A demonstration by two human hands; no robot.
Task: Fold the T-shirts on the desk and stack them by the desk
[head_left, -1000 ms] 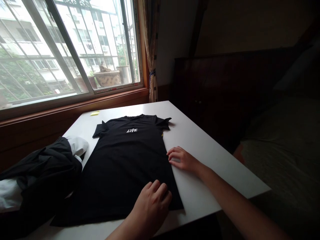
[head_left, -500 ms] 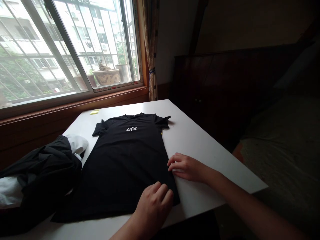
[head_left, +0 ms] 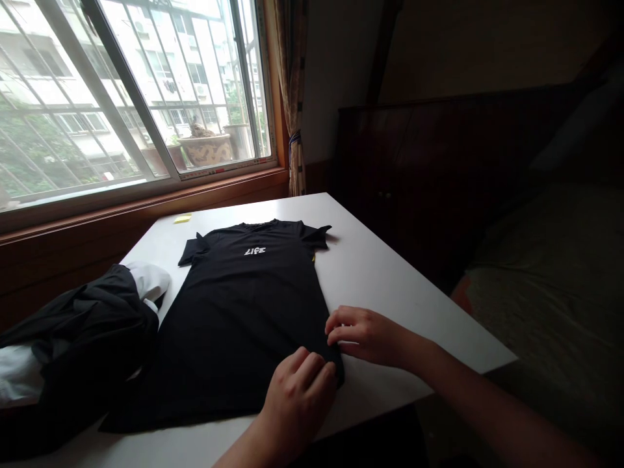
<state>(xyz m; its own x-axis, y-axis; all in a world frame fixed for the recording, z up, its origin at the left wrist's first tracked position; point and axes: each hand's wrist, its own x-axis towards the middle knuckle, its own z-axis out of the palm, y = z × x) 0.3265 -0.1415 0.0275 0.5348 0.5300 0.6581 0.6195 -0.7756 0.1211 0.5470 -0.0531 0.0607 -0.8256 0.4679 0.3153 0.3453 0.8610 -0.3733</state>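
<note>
A black T-shirt lies spread flat on a white table, its neckline toward the window and white lettering on its chest. My left hand is closed at the near right corner of the hem, knuckles up; its fingertips are hidden, with the cloth bunched beside them. Just beyond it, my right hand has its fingers bent down onto the right side edge of the T-shirt, pinching the cloth there.
To the left, a heap of black and white clothes partly overlaps the table. A yellow paper slip lies near the far left corner. Behind stand a barred window and a tied curtain. Dark furniture borders the right.
My left hand has risen slightly away from the table's front edge, and the hem corner has shifted with it. My right hand has come a little nearer along the side edge.
</note>
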